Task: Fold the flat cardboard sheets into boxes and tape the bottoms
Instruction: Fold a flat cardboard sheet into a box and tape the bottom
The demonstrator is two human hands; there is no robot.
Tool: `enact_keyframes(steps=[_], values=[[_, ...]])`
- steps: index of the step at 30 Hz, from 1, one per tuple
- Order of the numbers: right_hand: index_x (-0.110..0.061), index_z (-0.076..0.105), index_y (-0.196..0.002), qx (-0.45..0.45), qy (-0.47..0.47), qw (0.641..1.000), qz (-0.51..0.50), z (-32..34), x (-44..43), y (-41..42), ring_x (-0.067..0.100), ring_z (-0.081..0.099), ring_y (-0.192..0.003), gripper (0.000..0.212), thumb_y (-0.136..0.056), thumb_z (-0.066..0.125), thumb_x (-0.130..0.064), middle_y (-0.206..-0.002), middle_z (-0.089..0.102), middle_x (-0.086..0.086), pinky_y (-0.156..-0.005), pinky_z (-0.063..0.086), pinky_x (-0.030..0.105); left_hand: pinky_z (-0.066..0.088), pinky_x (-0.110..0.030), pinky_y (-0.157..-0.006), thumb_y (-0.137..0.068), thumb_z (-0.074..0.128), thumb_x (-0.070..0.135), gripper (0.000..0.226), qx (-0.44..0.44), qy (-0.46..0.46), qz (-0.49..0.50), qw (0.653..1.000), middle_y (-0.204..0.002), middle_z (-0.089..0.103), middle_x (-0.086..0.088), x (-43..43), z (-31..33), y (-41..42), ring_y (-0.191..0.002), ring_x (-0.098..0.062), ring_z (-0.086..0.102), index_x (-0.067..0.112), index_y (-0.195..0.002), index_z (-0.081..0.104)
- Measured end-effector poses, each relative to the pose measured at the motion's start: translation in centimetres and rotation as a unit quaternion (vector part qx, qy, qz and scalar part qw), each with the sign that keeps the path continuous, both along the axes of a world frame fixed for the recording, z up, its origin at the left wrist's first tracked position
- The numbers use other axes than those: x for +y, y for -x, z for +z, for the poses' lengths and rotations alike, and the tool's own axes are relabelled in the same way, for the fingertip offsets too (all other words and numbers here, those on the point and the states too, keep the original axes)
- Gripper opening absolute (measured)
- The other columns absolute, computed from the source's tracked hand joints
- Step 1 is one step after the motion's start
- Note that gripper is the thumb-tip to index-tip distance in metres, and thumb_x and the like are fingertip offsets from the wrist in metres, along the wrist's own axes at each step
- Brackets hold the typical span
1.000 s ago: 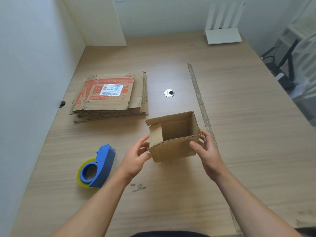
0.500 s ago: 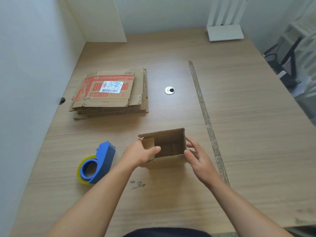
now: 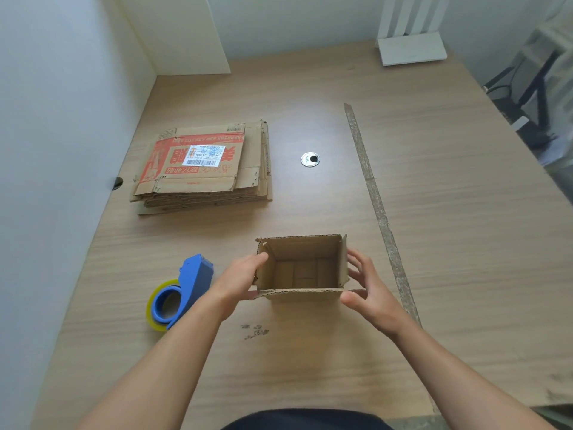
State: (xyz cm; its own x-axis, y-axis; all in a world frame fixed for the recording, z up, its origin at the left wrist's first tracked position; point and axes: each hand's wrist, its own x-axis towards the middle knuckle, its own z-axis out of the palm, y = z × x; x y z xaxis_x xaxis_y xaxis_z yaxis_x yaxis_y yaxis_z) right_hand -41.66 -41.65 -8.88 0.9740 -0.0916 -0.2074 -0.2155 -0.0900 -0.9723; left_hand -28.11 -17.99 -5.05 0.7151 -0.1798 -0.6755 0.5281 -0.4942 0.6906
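Open-topped brown cardboard box (image 3: pixel 302 252) upright on wood-grain table (image 3: pixel 449 243), left hand (image 3: pixel 238 280) gripping its left wall, right hand (image 3: pixel 369 290) spread loose beside its right wall, blue tape dispenser (image 3: pixel 186 287) at left.

One head-worn wide-angle camera looks forward and down from the near edge of the light wood-grain table (image 3: pixel 449 243) toward its far edge, close above the left hand (image 3: pixel 243 283) and right hand (image 3: pixel 370 294).
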Motion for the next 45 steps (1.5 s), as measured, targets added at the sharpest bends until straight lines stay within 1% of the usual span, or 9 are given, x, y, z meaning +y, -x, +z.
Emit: enact_keyframes(steps=[9,12,15,19,24,27,35,39,45], values=[[-0.067,0.009,-0.142,-0.010,0.102,0.993,0.053,-0.5,-0.3,-1.2,-0.013,0.019,-0.141,0.105,-0.061,0.076,-0.067,-0.154,0.013,-0.033,-0.102,0.043,0.027,0.040,-0.031,-0.096,-0.103,0.044,0.044,0.047,-0.088,0.016,-0.020,0.996,-0.135,0.049,0.010,0.6,0.0,1.7,-0.123,-0.010,0.044,0.018,-0.142,0.049],[-0.062,0.011,-0.145,-0.027,0.120,0.991,0.045,-0.4,-0.2,-1.7,-0.013,0.021,-0.141,0.084,-0.077,0.060,-0.065,-0.151,0.013,-0.041,-0.102,0.045,0.029,0.050,-0.037,-0.100,-0.088,0.057,0.059,0.067,-0.053,0.064,-0.014,0.996,-0.142,0.053,-0.003,1.5,0.0,1.8,-0.129,-0.017,0.052,0.023,-0.143,0.049],[-0.058,0.011,-0.149,-0.037,0.124,0.991,0.018,-0.8,0.0,-2.0,-0.010,0.026,-0.141,0.080,-0.083,0.056,-0.063,-0.149,0.016,-0.046,-0.099,0.049,0.029,0.048,-0.026,-0.098,-0.075,0.069,0.050,0.079,-0.053,0.114,-0.075,0.989,-0.131,0.053,0.017,2.4,0.0,2.1,-0.116,0.004,0.057,0.042,-0.145,0.033],[-0.050,0.019,-0.152,-0.047,0.104,0.993,0.008,-1.0,0.6,-1.9,-0.008,0.039,-0.135,0.075,-0.085,0.052,-0.060,-0.155,0.023,-0.034,-0.089,0.048,0.014,0.045,-0.029,-0.103,-0.073,0.081,0.047,0.099,-0.138,0.020,-0.188,0.972,-0.143,0.041,0.019,3.0,-0.1,2.1,-0.130,-0.003,0.047,0.065,-0.143,0.015],[-0.057,0.025,-0.147,-0.056,0.111,0.992,0.025,-0.7,0.5,-1.9,-0.007,0.045,-0.128,0.066,-0.088,0.053,-0.054,-0.151,0.027,-0.033,-0.088,0.049,0.016,0.049,-0.031,-0.098,-0.088,0.069,0.043,0.081,-0.217,-0.068,-0.336,0.914,-0.141,0.040,0.013,2.7,0.6,1.5,-0.118,-0.011,0.051,0.075,-0.137,0.013],[-0.065,0.025,-0.142,-0.058,0.130,0.989,0.043,-0.6,0.0,-2.1,-0.005,0.048,-0.124,0.062,-0.086,0.051,-0.058,-0.146,0.028,-0.036,-0.089,0.051,0.023,0.046,-0.031,-0.097,-0.089,0.066,0.044,0.064,-0.243,-0.151,-0.379,0.880,-0.127,0.048,0.006,2.1,0.9,0.7,-0.108,-0.015,0.053,0.062,-0.138,0.029],[-0.071,0.028,-0.135,-0.039,0.127,0.988,0.076,-0.4,-0.5,-3.0,-0.002,0.044,-0.128,0.054,-0.085,0.046,-0.064,-0.149,0.025,-0.026,-0.088,0.048,0.018,0.042,-0.024,-0.082,-0.089,0.070,0.038,0.046,-0.264,-0.131,-0.279,0.914,-0.121,0.055,0.006,1.7,0.7,0.8,-0.098,-0.011,0.062,0.045,-0.118,0.035],[-0.070,0.010,-0.141,-0.044,0.088,0.995,0.030,0.1,-0.7,-3.2,-0.007,0.042,-0.129,0.075,-0.081,0.054,-0.062,-0.151,0.023,-0.025,-0.086,0.051,0.018,0.042,-0.028,-0.087,-0.089,0.068,0.043,0.048,-0.268,-0.133,-0.236,0.925,-0.133,0.056,-0.011,1.8,0.4,1.0,-0.111,-0.017,0.062,0.043,-0.124,0.035],[-0.064,0.012,-0.146,-0.057,0.154,0.982,0.089,0.3,-1.4,-3.6,0.000,0.028,-0.143,0.094,-0.072,0.069,-0.065,-0.158,0.006,-0.029,-0.101,0.046,0.032,0.045,-0.028,-0.077,-0.091,0.065,0.043,0.039,-0.313,-0.168,-0.251,0.900,-0.100,0.062,0.007,2.0,0.0,1.0,-0.090,-0.011,0.064,0.034,-0.121,0.044]])
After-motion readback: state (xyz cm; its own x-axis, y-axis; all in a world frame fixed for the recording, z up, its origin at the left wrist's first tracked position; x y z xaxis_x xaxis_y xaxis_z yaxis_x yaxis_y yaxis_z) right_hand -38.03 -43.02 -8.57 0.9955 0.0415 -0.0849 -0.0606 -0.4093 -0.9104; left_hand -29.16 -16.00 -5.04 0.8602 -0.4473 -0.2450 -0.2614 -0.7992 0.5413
